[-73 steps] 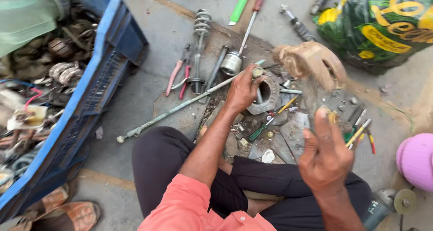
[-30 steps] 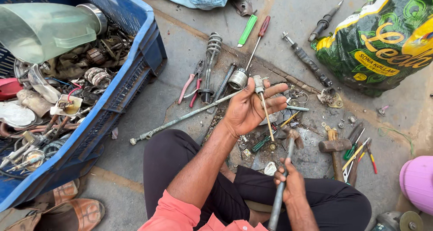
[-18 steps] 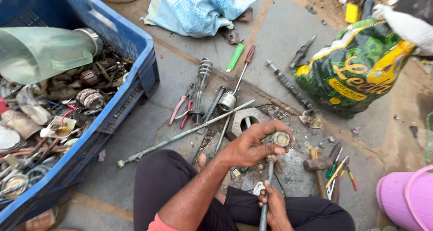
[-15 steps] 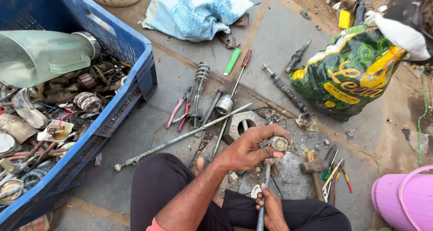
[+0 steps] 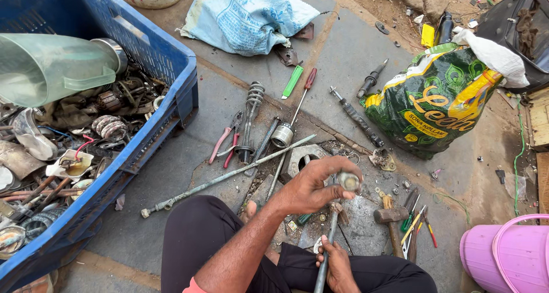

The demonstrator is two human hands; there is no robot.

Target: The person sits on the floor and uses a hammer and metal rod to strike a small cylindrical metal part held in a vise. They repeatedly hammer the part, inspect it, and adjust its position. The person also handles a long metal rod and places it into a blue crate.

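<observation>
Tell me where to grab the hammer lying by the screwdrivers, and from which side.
Grip the hammer by its wooden handle, coming from above at the near end. The handle points toward the person, while the metal head lies at the far end. Screwdrivers lie close on its right, so the left side of the handle probably leaves more room for fingers.

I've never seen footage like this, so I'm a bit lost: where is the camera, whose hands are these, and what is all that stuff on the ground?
The camera sits on a person's head and looks down, so you see their own arms and lap. They sit on a concrete floor. The left hand pinches a small round metal part. The right hand grips a metal rod upright just under it. Around them lie pink-handled pliers, a red-handled screwdriver, a hammer and a long thin rod. A blue crate of scrap parts stands at the left of the picture.
</observation>
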